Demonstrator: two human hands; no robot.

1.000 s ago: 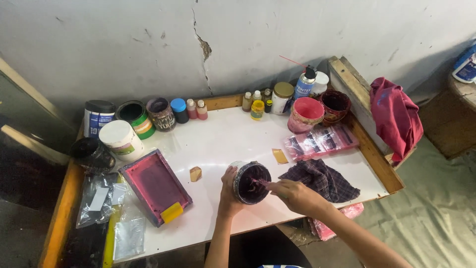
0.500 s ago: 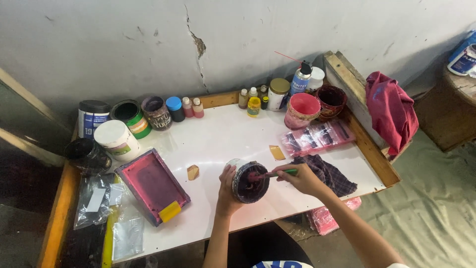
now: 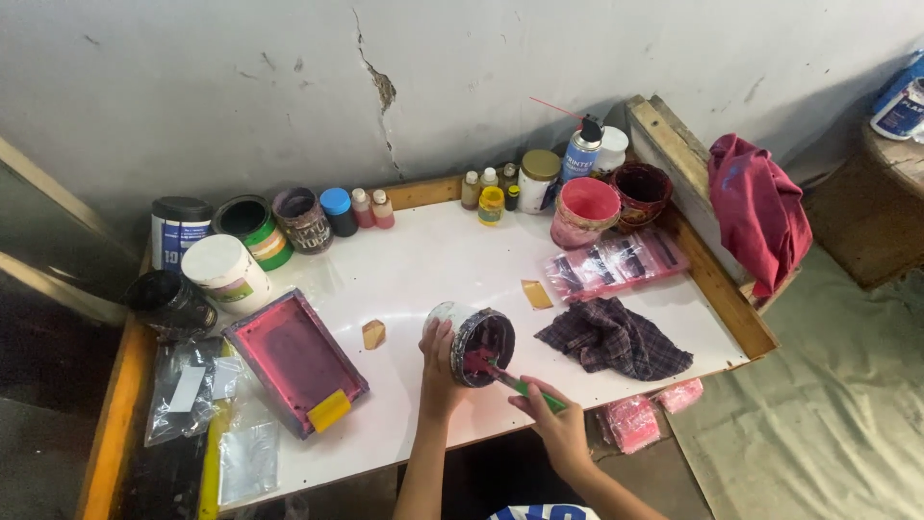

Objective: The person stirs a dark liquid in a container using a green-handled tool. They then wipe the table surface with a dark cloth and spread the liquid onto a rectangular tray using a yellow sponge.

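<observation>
A small ink tin [image 3: 478, 344], tilted with its dark magenta inside turned toward the person, is held near the front edge of the white table [image 3: 433, 260]. It is gripped from its left side by the left hand [image 3: 438, 361], whose fingers are curled closed around the wall of the tin. A green-handled stirring tool [image 3: 520, 385] is pinched in the closed fingers of the right hand [image 3: 556, 424], just to the lower right of the tin, and its tip is dipped into the ink. A plaid rag [image 3: 611, 337] lies just to the right; a pink screen frame [image 3: 294, 358] lies to the left.
</observation>
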